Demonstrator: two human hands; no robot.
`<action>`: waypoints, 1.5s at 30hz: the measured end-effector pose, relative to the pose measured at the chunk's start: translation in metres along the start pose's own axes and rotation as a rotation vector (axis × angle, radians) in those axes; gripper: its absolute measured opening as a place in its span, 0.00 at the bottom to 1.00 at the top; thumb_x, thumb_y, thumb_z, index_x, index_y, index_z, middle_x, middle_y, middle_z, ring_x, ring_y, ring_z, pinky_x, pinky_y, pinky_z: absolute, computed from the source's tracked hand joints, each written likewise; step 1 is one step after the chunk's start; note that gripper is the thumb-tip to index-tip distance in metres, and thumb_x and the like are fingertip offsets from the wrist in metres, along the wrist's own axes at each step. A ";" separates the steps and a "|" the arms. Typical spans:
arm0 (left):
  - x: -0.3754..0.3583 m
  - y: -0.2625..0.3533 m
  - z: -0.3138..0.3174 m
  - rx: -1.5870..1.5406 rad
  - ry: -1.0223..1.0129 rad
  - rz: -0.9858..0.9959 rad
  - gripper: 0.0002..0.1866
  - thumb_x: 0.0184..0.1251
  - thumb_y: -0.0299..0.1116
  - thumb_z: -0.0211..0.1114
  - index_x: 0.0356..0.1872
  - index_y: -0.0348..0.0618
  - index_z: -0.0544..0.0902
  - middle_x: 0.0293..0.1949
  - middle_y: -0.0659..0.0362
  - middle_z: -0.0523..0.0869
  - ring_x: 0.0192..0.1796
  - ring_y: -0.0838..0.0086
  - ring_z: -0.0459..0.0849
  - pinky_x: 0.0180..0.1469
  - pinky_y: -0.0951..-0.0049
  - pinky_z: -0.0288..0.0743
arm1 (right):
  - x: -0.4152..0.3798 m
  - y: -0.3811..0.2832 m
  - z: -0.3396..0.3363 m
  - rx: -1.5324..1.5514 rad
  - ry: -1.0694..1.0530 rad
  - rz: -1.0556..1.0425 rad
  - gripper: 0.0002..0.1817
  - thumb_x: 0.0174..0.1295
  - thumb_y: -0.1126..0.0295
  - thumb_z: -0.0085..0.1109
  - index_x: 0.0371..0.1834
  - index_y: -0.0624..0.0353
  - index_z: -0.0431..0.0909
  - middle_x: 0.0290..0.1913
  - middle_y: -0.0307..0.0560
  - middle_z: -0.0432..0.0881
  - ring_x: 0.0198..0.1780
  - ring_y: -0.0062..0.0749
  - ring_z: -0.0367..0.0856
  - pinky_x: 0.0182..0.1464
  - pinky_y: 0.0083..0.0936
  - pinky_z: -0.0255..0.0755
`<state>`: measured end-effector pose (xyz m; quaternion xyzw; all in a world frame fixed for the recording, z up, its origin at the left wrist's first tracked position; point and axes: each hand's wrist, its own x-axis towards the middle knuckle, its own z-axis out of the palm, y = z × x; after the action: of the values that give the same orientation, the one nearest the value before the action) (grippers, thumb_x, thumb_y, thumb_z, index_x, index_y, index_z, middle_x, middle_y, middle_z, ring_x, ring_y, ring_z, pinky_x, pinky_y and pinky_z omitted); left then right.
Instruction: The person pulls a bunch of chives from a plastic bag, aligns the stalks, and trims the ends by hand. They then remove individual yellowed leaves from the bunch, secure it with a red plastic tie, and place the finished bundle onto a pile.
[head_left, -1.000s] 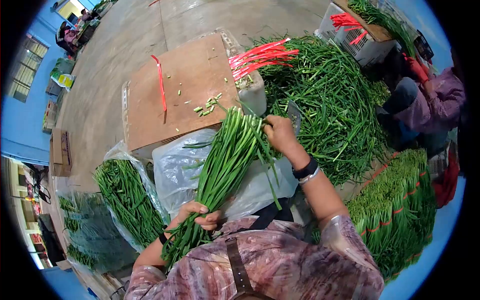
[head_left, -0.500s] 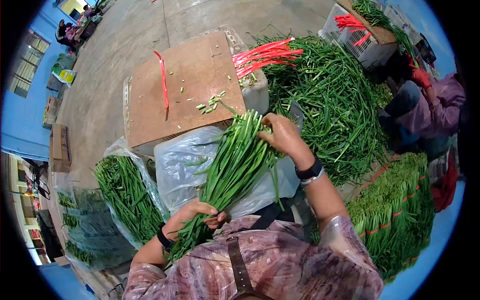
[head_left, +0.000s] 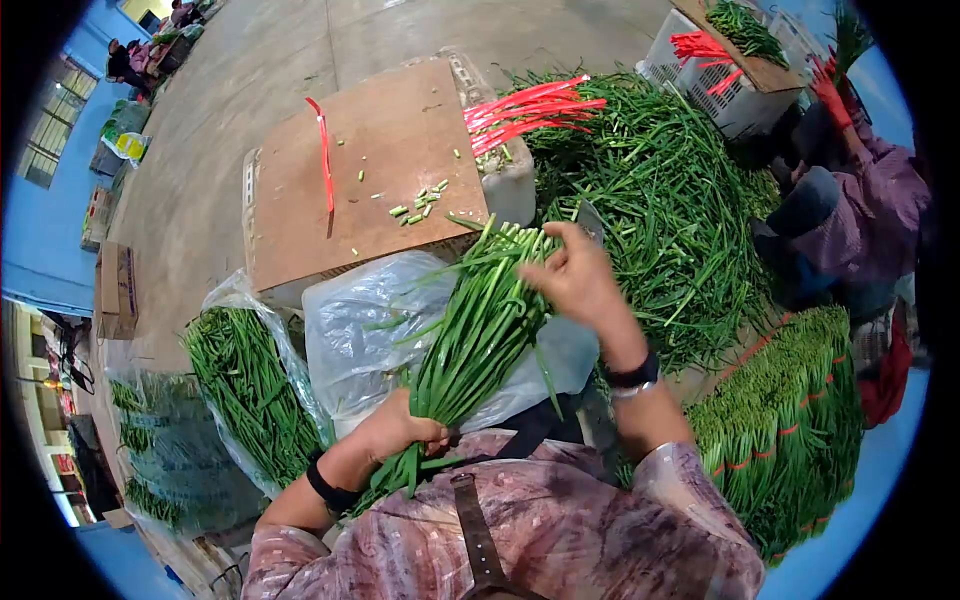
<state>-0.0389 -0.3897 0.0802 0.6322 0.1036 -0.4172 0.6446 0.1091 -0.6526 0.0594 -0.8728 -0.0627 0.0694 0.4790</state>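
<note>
A loose bunch of long green stalks (head_left: 474,340) slants across my lap, its pale cut ends up near the board. Lower down, my left hand (head_left: 403,425) is wrapped round the leafy part. At the upper right side of the bunch is my right hand (head_left: 572,268), its thumb and forefinger apart beside the cut ends; whether it touches a stalk is hard to tell. Under the bunch lies clear plastic sheeting (head_left: 365,325). A brown board (head_left: 285,200) in front bears one red strip (head_left: 325,160) and several short cut pieces (head_left: 425,202).
More red strips (head_left: 535,110) stick out at the board's right. A large heap of loose greens (head_left: 650,200) lies right, with tied bundles (head_left: 790,430) below. Bagged greens (head_left: 255,390) stand left. A co-worker (head_left: 870,220) in red gloves sits at the far right, near a white crate (head_left: 725,100).
My right hand has shifted slightly, its thumb and forefinger now more apart. My left hand has moved a little up the bunch. The co-worker's gloved hand has risen, holding greens.
</note>
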 end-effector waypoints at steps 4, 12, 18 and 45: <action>-0.016 0.040 0.012 0.507 0.310 0.244 0.29 0.43 0.29 0.64 0.53 0.36 0.74 0.42 0.50 0.83 0.44 0.62 0.81 0.52 0.67 0.73 | -0.021 -0.022 0.000 0.267 0.016 0.000 0.42 0.51 0.71 0.67 0.68 0.62 0.52 0.28 0.46 0.81 0.28 0.26 0.79 0.32 0.26 0.73; -0.010 0.006 -0.015 0.282 0.454 0.064 0.29 0.41 0.25 0.65 0.53 0.34 0.74 0.39 0.56 0.83 0.39 0.70 0.81 0.45 0.70 0.75 | 0.000 0.032 0.032 0.600 -0.078 0.119 0.17 0.63 0.77 0.49 0.55 0.68 0.71 0.26 0.39 0.76 0.23 0.16 0.69 0.25 0.18 0.65; -0.012 0.021 -0.010 -0.023 0.324 0.032 0.28 0.42 0.19 0.64 0.52 0.35 0.73 0.29 0.59 0.80 0.27 0.76 0.78 0.28 0.75 0.73 | 0.028 0.071 0.011 -0.121 0.191 -0.346 0.08 0.63 0.71 0.52 0.37 0.62 0.79 0.29 0.55 0.80 0.31 0.48 0.80 0.34 0.36 0.73; -0.017 0.017 -0.036 0.432 0.512 0.159 0.28 0.39 0.28 0.65 0.48 0.33 0.76 0.37 0.55 0.84 0.38 0.74 0.78 0.46 0.71 0.74 | 0.019 0.020 0.031 0.188 -0.242 -0.190 0.10 0.48 0.70 0.66 0.31 0.67 0.81 0.24 0.46 0.79 0.26 0.29 0.77 0.30 0.26 0.71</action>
<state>-0.0236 -0.3529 0.0976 0.8443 0.1218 -0.2058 0.4795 0.1235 -0.6347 0.0248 -0.7997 -0.1950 0.1339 0.5518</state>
